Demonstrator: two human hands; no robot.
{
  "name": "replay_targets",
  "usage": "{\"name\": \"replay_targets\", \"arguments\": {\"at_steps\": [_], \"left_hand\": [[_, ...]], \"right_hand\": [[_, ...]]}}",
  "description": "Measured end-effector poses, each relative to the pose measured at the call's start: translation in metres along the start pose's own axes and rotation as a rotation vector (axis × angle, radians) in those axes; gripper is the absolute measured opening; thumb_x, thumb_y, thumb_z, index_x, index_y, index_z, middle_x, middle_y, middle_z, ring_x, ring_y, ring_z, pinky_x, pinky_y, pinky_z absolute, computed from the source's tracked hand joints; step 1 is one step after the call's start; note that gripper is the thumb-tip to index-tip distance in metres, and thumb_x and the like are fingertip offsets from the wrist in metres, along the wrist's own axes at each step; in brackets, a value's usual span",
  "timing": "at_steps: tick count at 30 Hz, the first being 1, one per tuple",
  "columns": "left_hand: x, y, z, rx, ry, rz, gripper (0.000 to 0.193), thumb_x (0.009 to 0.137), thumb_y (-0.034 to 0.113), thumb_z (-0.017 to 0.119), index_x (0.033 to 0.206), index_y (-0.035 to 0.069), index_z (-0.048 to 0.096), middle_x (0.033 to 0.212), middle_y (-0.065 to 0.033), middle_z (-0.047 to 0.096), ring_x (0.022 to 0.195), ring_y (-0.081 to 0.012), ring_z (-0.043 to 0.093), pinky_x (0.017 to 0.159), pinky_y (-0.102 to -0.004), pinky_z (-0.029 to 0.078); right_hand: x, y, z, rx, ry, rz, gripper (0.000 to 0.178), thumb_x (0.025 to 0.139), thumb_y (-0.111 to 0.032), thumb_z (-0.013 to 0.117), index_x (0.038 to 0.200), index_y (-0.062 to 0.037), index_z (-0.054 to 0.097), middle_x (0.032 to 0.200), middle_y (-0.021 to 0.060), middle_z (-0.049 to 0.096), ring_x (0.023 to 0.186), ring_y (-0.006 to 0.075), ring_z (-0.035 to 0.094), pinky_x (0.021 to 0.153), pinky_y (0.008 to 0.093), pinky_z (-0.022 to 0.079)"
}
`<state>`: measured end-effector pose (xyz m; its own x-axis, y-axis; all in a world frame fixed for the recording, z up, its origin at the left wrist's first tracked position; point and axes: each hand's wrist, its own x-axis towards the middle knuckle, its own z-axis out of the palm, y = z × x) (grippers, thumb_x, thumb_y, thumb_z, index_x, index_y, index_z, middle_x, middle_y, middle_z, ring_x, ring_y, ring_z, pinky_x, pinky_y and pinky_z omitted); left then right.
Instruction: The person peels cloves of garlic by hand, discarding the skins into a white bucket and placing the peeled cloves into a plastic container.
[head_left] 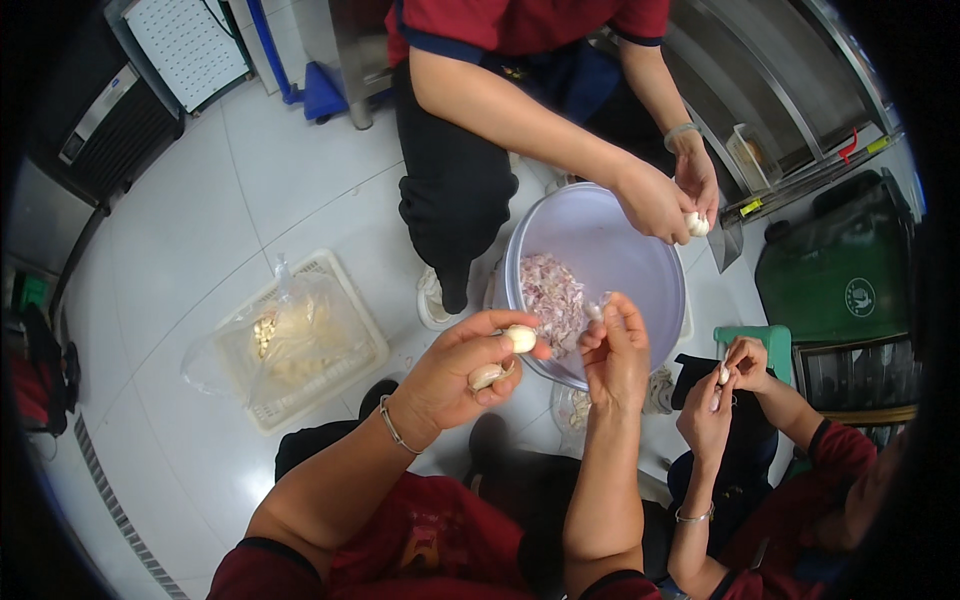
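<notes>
My left hand (445, 370) pinches a pale, peeled garlic clove (520, 338) between thumb and forefinger. Lower in the same hand, the curled fingers keep a second garlic clove (487, 376) with skin on it. My right hand (615, 350) is closed on a bit of whitish-pink garlic skin (597, 309), above the near rim of a large lavender basin (650, 300). A heap of pinkish garlic skins (550, 290) lies inside the basin, toward its left side.
Across the basin, a co-worker's hands (660, 200) hold a garlic bulb (697, 224). Another co-worker's hands (725, 390) work on garlic at the right. On the left floor, a white basket (355, 345) bears a clear bag (290, 330) of cloves. A green bin (830, 270) stands far right.
</notes>
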<state>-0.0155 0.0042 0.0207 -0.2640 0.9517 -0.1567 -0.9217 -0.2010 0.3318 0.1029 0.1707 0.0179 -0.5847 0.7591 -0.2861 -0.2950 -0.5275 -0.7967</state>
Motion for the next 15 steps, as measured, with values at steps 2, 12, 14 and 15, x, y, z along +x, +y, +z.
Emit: {"name": "replay_targets", "arguments": {"at_steps": [2, 12, 14, 15], "left_hand": [[0.002, -0.001, -0.006, 0.039, 0.017, -0.012, 0.031, 0.087, 0.007, 0.045, 0.115, -0.003, 0.053, 0.101, -0.0194, 0.062, 0.051, -0.0087, 0.045, 0.046, -0.0192, 0.037], [0.004, -0.001, 0.000, 0.056, 0.135, -0.025, 0.022, 0.090, 0.012, 0.051, 0.104, -0.003, 0.059, 0.090, -0.0139, 0.063, 0.053, -0.0088, 0.049, 0.046, -0.0190, 0.037], [0.003, -0.004, -0.003, 0.038, 0.137, -0.035, 0.021, 0.090, 0.011, 0.051, 0.103, -0.004, 0.060, 0.086, -0.0110, 0.062, 0.053, -0.0091, 0.049, 0.046, -0.0190, 0.037], [0.003, -0.004, -0.002, 0.055, 0.146, -0.038, 0.020, 0.090, 0.011, 0.052, 0.102, -0.004, 0.060, 0.084, -0.0099, 0.061, 0.053, -0.0091, 0.049, 0.045, -0.0190, 0.037]], "right_hand": [[0.010, -0.005, -0.004, -0.305, 0.084, -0.146, 0.020, 0.089, -0.006, 0.058, 0.108, -0.0006, 0.057, 0.091, 0.0056, 0.060, 0.074, 0.0108, 0.058, 0.065, 0.0222, 0.047], [-0.017, -0.013, 0.023, -0.728, -0.245, -0.178, 0.013, 0.079, -0.003, 0.069, 0.092, -0.0009, 0.069, 0.086, 0.0009, 0.061, 0.074, 0.0077, 0.053, 0.066, 0.0201, 0.042], [-0.025, -0.010, 0.030, -0.722, -0.340, -0.190, 0.012, 0.076, -0.002, 0.071, 0.089, -0.0013, 0.070, 0.081, 0.0000, 0.060, 0.070, 0.0067, 0.050, 0.064, 0.0199, 0.040], [-0.027, -0.009, 0.031, -0.742, -0.354, -0.200, 0.013, 0.075, -0.002, 0.072, 0.088, -0.0017, 0.070, 0.079, -0.0002, 0.059, 0.068, 0.0065, 0.049, 0.063, 0.0199, 0.040]]}}
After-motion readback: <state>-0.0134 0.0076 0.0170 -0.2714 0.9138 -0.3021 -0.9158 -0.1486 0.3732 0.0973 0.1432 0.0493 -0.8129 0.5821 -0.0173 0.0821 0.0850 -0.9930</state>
